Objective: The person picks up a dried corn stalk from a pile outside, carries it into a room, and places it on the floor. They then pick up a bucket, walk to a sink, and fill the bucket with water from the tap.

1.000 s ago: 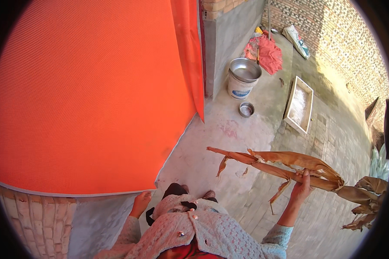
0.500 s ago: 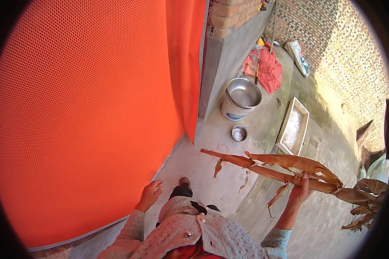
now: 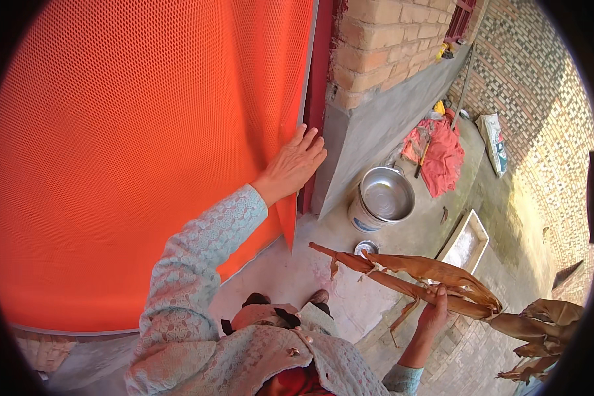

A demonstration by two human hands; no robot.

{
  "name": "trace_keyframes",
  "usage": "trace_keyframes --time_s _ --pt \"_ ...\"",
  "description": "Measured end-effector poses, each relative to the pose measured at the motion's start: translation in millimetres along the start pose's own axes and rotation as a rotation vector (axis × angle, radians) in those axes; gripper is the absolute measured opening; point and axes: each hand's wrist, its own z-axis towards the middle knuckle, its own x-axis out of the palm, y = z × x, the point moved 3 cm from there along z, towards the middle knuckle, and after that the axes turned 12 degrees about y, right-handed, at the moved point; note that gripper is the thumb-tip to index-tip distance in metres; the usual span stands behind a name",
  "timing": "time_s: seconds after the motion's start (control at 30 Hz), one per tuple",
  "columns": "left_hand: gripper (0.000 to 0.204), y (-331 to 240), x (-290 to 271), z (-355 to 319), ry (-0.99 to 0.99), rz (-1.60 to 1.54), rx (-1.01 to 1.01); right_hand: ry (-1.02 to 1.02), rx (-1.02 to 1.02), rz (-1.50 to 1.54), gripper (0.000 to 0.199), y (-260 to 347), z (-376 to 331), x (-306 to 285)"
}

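Note:
My left hand [image 3: 292, 164] reaches up to the right edge of a large orange mesh curtain [image 3: 145, 145]. Its fingers are stretched out and lie against the curtain's edge, beside a dark red door frame [image 3: 318, 99]. My right hand [image 3: 435, 311] is closed around a dry brown corn stalk [image 3: 406, 285], held crosswise in front of me. Withered leaves hang from the stalk, and its bushy leafy end [image 3: 548, 323] is toward the right.
A steel basin [image 3: 384, 191] sits on a white bucket by the brick wall [image 3: 383, 39]. Close by are a small metal bowl [image 3: 366, 249], a shallow white tray [image 3: 465, 243], a red cloth [image 3: 443, 158] and a white sack [image 3: 492, 142]. Paving covers the yard at right.
My left hand has risen from beside my body to the curtain's edge. The view has shifted toward the doorway. My right hand still holds the stalk.

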Motion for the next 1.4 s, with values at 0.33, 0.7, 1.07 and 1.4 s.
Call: trace_keyframes --time_s 0.33,0.7,1.07,1.4 --pt "0.009 22 -15 -6 0.160 0.259 0.157 0.039 0.037 0.049 0.038 -5 51 6" --pt "0.033 80 -43 -76 0.399 -0.402 -0.395 0.106 0.077 0.121 0.033 -13 57 30" --pt "0.060 84 37 -44 0.071 -0.374 -0.576 0.086 0.101 0.081 0.030 -11 47 34" --pt "0.055 89 41 -53 0.091 -0.297 -0.613 0.064 0.054 0.039 0.035 -20 54 27"
